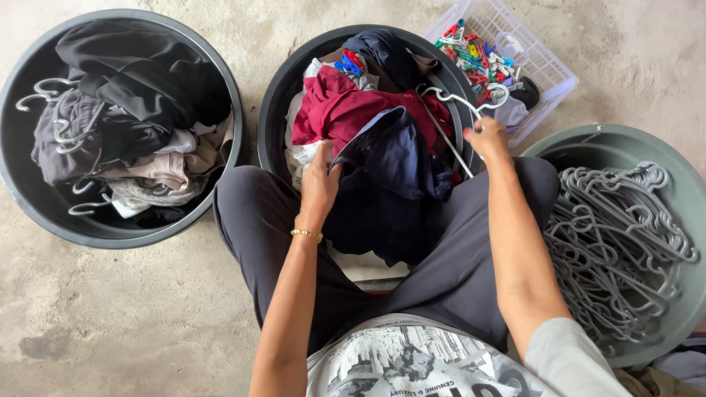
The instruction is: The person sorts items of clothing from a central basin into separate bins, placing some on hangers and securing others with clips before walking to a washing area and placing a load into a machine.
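Observation:
My left hand [321,182] grips the edge of a dark navy garment [390,173] that drapes from the middle black tub [271,110] down over my lap. My right hand [488,137] holds a grey plastic hanger [457,99] by its neck, its hook pointing up over the tub's right rim. Under the navy garment lie a maroon garment [342,110] and other clothes, with a few coloured pegs on top.
A black tub [15,184] on the left holds dark and grey clothes on hangers. A grey-green tub [588,143] on the right is filled with several grey hangers [618,235]. A white basket [544,70] of coloured clothes pegs stands behind. The floor is concrete.

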